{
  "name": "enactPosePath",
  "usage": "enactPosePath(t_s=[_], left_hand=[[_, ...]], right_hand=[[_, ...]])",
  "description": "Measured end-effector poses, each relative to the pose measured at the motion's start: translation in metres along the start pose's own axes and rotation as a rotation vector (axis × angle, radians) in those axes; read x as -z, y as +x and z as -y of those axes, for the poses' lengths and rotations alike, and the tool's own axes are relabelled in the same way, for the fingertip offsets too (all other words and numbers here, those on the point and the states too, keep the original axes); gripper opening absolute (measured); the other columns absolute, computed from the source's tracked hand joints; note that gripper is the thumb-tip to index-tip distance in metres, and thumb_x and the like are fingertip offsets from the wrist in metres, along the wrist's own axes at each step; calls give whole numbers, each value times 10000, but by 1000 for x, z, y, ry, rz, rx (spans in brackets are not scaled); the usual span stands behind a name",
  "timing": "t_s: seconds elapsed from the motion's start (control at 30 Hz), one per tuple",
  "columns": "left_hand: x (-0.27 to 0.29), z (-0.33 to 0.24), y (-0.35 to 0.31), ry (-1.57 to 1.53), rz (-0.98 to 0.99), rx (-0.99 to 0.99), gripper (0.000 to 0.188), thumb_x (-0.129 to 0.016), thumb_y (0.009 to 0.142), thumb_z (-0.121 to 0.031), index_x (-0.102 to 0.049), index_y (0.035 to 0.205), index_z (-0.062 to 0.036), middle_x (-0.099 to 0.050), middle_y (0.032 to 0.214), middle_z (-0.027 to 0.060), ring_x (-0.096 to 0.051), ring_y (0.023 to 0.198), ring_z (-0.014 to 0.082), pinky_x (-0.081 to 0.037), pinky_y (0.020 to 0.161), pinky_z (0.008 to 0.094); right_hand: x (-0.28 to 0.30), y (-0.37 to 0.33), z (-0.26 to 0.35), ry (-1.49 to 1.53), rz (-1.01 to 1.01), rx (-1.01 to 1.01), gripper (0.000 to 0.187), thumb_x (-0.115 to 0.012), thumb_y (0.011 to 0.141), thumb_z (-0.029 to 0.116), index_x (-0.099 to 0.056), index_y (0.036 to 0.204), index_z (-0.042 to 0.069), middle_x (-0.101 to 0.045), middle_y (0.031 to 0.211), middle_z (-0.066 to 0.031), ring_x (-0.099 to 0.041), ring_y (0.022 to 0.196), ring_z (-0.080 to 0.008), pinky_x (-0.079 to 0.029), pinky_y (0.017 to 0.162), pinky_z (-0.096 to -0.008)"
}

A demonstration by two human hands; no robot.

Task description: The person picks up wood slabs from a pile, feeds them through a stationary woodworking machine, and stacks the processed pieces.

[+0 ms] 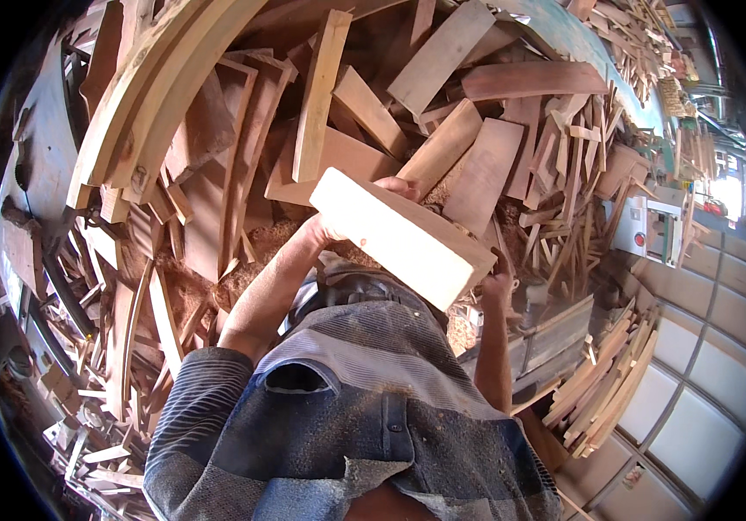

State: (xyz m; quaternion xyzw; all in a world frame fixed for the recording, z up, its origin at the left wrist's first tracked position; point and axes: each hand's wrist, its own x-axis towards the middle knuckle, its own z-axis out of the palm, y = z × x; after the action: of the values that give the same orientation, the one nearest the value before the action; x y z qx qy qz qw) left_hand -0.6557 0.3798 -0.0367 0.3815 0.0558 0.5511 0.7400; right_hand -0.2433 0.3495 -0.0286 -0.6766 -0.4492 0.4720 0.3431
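Two hands support one pale wooden block, and the block (pixel 403 239) is located at the centre of the scene, raised in front of the torso and sloping down toward the right. Left hand (pixel 335 227): grip closed about the left part of the block, the palm side under it and fingertips showing at the far edge. Right hand (pixel 498 282): grip closed at the right end, fingers partly hidden.

Surface beyond the block: heavily covered with loose timber, so whether a desk lies beneath cannot be told. Thick curved beams (pixel 160 95) lie at the far left, one against another. A narrow upright plank (pixel 321 95) leans just beyond the block; a reddish-brown board (pixel 534 80) lies farther to the right. Brown shavings (pixel 260 252) fill gaps between the pieces. Thin offcuts (pixel 108 451) are strewn at the near left.

Room: the floor (pixel 703 434) on the right consists of large pale squares with dark joints. A stack of curved slats (pixel 607 382) stands at the near right, beside a grey metal panel (pixel 555 343). Farther right is a white cabinet (pixel 646 230) bearing a red round part. Bright light enters at the far right. The person's striped garment (pixel 338 347) is speckled with dust.
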Motion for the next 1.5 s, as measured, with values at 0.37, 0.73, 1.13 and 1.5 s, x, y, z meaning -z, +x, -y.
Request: enactPosePath(t_s=[0.37, 0.73, 1.13, 1.5], left_hand=[[-25, -38, -33, 207, -505, 243, 750, -946, 639, -137, -606, 1299, -28, -701, 1168, 108, -631, 1152, 247, -534, 991, 394], [13, -15, -44, -92, -885, 192, 722, -856, 792, -372, -547, 1348, -29, -602, 1320, 115, -583, 1234, 297, -507, 1040, 486], [9, 34, -37, -349, -980, 276, 659, -817, 849, -346, -551, 1381, -61, -588, 1371, 91, -536, 1285, 276, -429, 1115, 454], [10, 18, -11, -290, -1029, 365, 613, -808, 860, -310, -572, 1376, -81, -576, 1394, 77, -519, 1302, 280, -403, 1139, 458]], right_hand=[[-6, 1, 3, -198, 129, 57, 656, -779, 680, -67, -619, 1315, -22, -685, 1200, -114, -658, 1104, -219, -526, 965, -355], [-20, -24, 124, -19, 207, -20, 479, -742, 804, 48, -653, 1270, -19, -693, 1082, -52, -642, 972, -161, -499, 882, -297], [12, -13, 65, 146, -33, -91, 483, -647, 939, 272, -651, 1314, -33, -690, 1161, -72, -606, 1055, -158, -431, 951, -298], [-7, -23, 67, 166, -67, -68, 257, -633, 972, 288, -699, 998, 41, -635, 912, 40, -564, 867, -99, -422, 797, -286]])
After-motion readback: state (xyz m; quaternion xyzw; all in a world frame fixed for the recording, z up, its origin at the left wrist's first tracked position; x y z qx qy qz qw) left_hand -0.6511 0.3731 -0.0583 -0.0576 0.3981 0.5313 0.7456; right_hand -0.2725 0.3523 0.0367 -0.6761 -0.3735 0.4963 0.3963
